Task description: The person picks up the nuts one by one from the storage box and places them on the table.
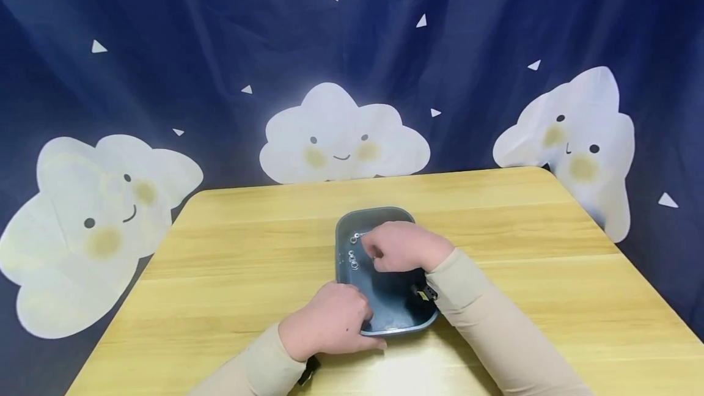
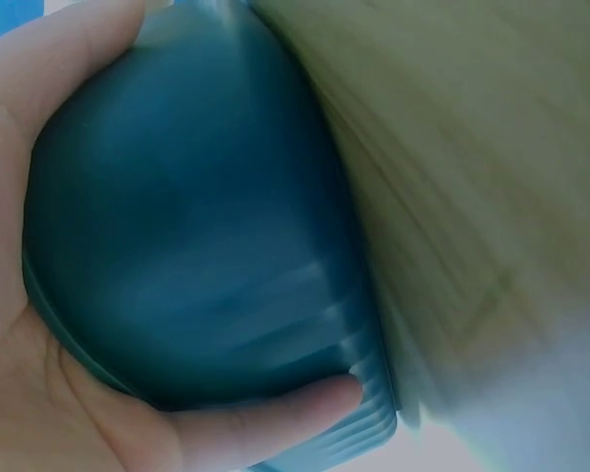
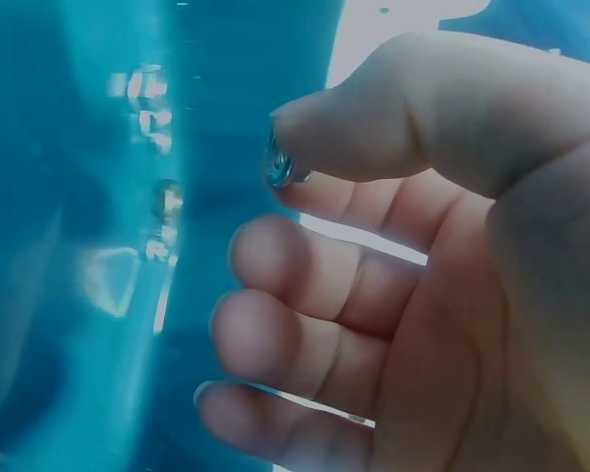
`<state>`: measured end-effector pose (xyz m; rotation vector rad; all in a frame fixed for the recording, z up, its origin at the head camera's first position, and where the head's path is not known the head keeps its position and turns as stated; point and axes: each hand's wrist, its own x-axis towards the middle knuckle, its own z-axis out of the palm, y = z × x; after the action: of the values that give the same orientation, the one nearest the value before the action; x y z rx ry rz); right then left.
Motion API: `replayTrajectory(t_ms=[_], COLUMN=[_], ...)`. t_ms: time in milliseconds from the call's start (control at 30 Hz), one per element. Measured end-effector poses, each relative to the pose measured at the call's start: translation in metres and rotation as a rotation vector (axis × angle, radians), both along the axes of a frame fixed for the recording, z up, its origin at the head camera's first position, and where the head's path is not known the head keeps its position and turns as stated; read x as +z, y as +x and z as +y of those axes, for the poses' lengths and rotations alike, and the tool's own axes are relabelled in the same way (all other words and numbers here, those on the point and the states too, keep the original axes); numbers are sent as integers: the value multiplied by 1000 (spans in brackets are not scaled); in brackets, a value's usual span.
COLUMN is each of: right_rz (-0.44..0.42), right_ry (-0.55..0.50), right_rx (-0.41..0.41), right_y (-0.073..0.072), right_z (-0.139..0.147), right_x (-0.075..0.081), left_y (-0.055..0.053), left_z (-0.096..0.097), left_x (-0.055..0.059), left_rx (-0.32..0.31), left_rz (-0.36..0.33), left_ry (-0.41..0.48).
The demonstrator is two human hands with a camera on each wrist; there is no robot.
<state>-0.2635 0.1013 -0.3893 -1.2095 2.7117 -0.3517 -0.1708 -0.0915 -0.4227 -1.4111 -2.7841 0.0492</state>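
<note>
Backdrop (image 1: 379, 35): one, dark blue, across the upper part of the head view. Table (image 1: 264, 243): one, pale wood grain, filling the lower middle. Printed clouds (image 1: 330, 115): three, white, at left, centre and right of the frame. Sleeves: two, beige; the left sleeve (image 1: 263, 364) enters at the bottom edge left of centre, the right sleeve (image 1: 497, 322) from the lower right, angled toward the upper left.

Tray (image 1: 390, 307): one, blue, on the table just below and right of the frame's centre, its long sides running up the picture.

Hands: two. The left hand (image 1: 330, 319) grips the tray's lower-left corner, fingers bent over the rim and thumb along the outside of the near wall; back of hand upward. The right hand (image 1: 404, 247) is over the tray's upper half, back upward, thumb and forefinger together in a pinch; its other fingers are bent and hold nothing visible.

Black devices: two, one at each wrist.

Small metal rings: one shiny ring (image 3: 278, 162) is clamped between the right thumb and forefinger. Loose rings (image 1: 353, 260) lie in two clusters along the tray's left side; overlap and blur prevent an exact count.
</note>
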Motion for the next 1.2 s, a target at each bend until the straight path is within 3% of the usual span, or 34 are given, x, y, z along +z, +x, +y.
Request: replayTrajectory(t_ms=[300, 633, 1200], right_rz=[24, 22, -21], right_ry=[-97, -117, -139], right_rx=[-5, -114, -217], right_y=[6, 6, -8], right_z=[12, 39, 71], right_x=[19, 39, 31], left_y=[3, 2, 1], left_z=[-3, -2, 0], left_x=[0, 1, 0], left_rx=[13, 16, 23], left_rz=[0, 6, 0], left_ry=[1, 5, -18])
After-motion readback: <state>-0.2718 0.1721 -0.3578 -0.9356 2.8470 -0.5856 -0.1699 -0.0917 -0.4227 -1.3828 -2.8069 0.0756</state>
